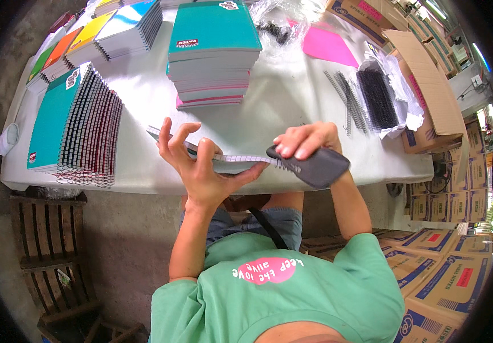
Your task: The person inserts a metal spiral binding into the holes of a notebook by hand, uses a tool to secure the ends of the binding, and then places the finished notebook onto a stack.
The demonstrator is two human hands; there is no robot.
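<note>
My left hand (198,166) grips a notebook (236,159), seen nearly edge-on, with the thumb beneath it and the fingers above. It hangs over the table's near edge. A wire coil (285,166) runs along its right-hand end. My right hand (312,140) is closed over a flat dark grey pad (320,167), whose left end lies against the coil. What the pad is made of cannot be told. Beyond my hands stands a tall stack of teal-covered notebooks (215,28), with loose page blocks showing lower down. Their far sides are hidden.
Spiral-bound teal notebooks (52,123) stand at the left on the white-covered table (143,128). Loose black coils (349,103) lie beside an open carton of coils (378,97). A pink sheet (329,46) is behind. Stacked cartons (429,268) fill the right; wooden slats (46,228) stand lower left.
</note>
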